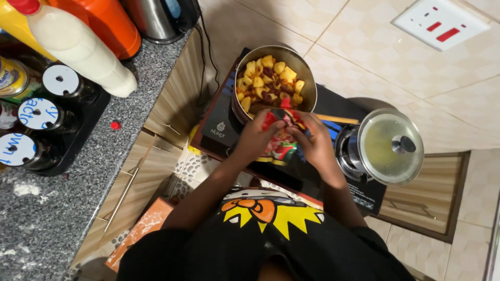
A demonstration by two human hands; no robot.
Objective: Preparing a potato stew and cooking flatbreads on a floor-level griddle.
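Fingers (276, 125) pinching red sachet (281, 140), over pot (307, 78)

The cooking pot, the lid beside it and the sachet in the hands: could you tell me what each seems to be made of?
Cooking pot: apparently bare metal, dull silvery, with a soft sheen on its wall.
Lid: probably glass in a metal rim, translucent and fogged, with a dark knob.
Sachet: likely thin glossy plastic film, red and green, crinkled between the left hand and right hand.

Sachet (282, 139) partly behind fingers (276, 125), perhaps
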